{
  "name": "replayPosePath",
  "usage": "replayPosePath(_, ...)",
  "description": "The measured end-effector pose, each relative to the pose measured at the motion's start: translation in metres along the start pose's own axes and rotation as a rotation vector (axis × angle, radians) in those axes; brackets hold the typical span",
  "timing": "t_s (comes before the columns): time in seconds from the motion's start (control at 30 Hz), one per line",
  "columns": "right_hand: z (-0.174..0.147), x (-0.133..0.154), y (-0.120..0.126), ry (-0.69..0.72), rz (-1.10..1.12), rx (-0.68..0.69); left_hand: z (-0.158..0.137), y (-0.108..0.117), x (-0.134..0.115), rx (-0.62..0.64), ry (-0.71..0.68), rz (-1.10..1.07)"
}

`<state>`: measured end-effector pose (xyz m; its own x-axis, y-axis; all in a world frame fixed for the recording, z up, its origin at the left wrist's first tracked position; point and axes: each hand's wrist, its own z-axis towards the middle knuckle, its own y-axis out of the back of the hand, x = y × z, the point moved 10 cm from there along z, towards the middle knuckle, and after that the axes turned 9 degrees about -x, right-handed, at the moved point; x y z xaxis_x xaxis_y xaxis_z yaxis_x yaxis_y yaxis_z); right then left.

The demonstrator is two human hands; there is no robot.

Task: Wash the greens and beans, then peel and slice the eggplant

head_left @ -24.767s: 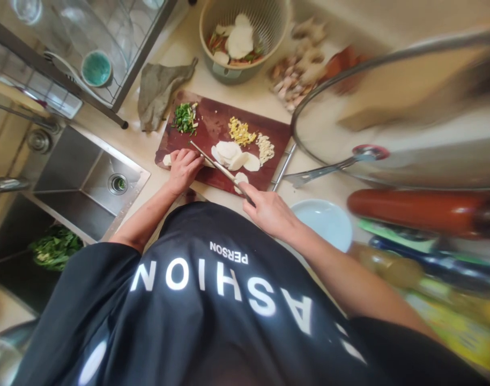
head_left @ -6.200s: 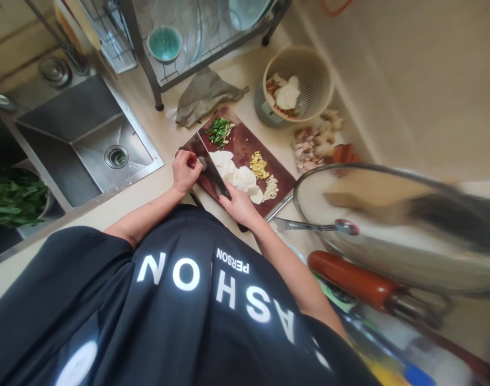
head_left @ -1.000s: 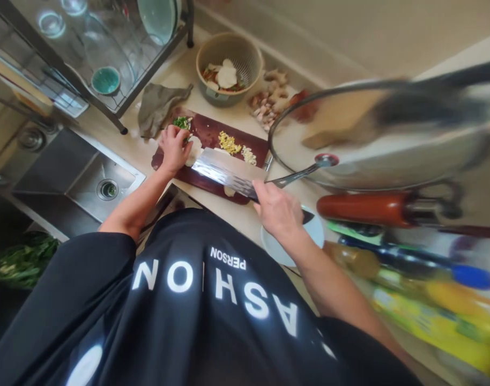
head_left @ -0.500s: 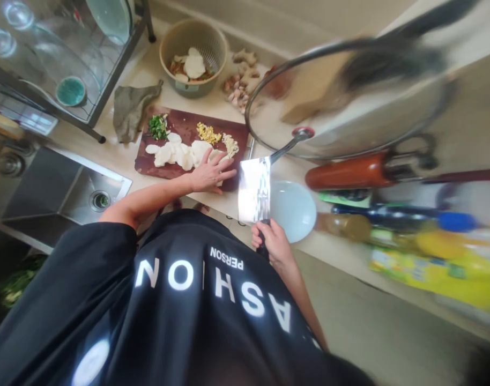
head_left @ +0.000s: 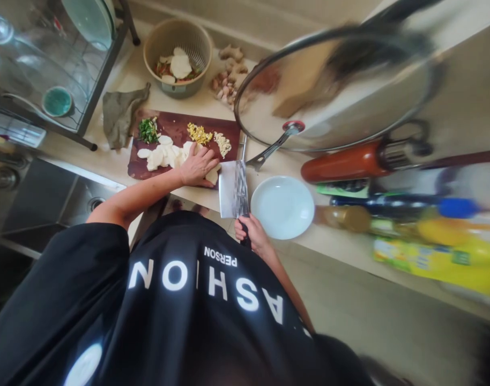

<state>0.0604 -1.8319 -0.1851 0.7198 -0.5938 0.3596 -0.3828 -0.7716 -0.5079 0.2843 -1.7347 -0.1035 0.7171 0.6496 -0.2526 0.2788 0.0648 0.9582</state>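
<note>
My right hand (head_left: 253,233) is wrapped around the black handle of a cleaver (head_left: 234,190). Its broad blade stands at the right front corner of a dark red cutting board (head_left: 176,122). Palm down, my left hand (head_left: 199,165) lies over white slices (head_left: 164,154) on the board, fingers somewhat spread, and partly covers them. A pale slice (head_left: 213,175) shows beside its fingertips, close to the blade. Along the board's back lie chopped greens (head_left: 148,130), yellow minced bits (head_left: 199,133) and whitish minced bits (head_left: 222,145).
Right of the cleaver sits a pale blue plate (head_left: 283,208). A large glass lid (head_left: 333,107) overhangs the counter at the right. Behind the board stand a strainer bowl (head_left: 176,88) and garlic cloves (head_left: 224,88). A sink (head_left: 39,203) and dish rack (head_left: 108,69) lie left.
The cleaver has moved left to the board's corner, closer to my left hand. My left hand's spread fingers have drawn in and settled on the slices. The view has shifted slightly.
</note>
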Motion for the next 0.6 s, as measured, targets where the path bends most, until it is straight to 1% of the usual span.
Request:
replayPosePath(0.1, 0.011, 0.002, -0.016, 0.003, -0.001, 0.062, -0.01, 0.016, 0.006, -0.087, 0.071, -0.001)
replayPosePath(0.2, 0.022, 0.006, -0.034, -0.02, 0.009, 0.109, -0.022, 0.03, 0.023, -0.208, 0.236, 0.033)
replayPosePath(0.3, 0.031, 0.009, -0.051, -0.061, -0.004, 0.143, -0.029, 0.026, 0.036, -0.233, 0.358, 0.067)
replayPosePath(0.37, 0.036, 0.01, -0.064, -0.093, -0.028, 0.193, -0.03, 0.019, 0.038, -0.214, 0.384, 0.077)
replayPosePath(0.47, 0.038, 0.01, -0.083, -0.14, -0.065, 0.282, -0.032, 0.012, 0.036, -0.214, 0.379, 0.081)
replayPosePath(0.53, 0.038, 0.014, -0.091, -0.137, -0.079, 0.305, -0.035, 0.015, 0.033, -0.252, 0.366, 0.074)
replayPosePath(0.6, 0.035, 0.021, -0.095, -0.115, -0.093, 0.313, -0.038, 0.023, 0.03, -0.322, 0.349, 0.064)
